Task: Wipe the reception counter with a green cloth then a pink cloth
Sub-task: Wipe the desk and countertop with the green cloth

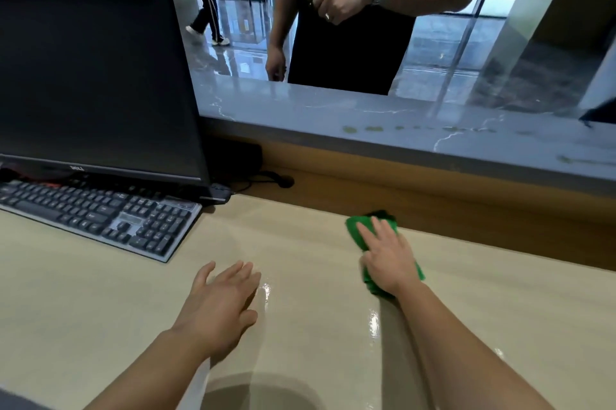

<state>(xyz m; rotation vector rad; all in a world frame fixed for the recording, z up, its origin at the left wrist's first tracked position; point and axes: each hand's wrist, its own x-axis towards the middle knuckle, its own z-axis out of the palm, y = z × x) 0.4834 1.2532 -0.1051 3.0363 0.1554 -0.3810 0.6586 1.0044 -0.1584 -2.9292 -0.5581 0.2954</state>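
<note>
Right of centre, the right hand point(388, 259) is pressing the green cloth point(356, 229) onto the desk point(300, 243) with straight fingers point(365, 233); the left hand point(221, 303) is lying open. Green wiping seems underway; no pink cloth is showing.

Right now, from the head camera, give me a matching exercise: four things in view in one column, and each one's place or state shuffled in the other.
Things:
1. green cloth
2. left hand
3. monitor
4. keyboard

Place or state:
A. screen dark
B. pressed under the right hand
C. just in front of the monitor, at far left
D. open, holding nothing

Pairs: 1-B, 2-D, 3-A, 4-C
</note>
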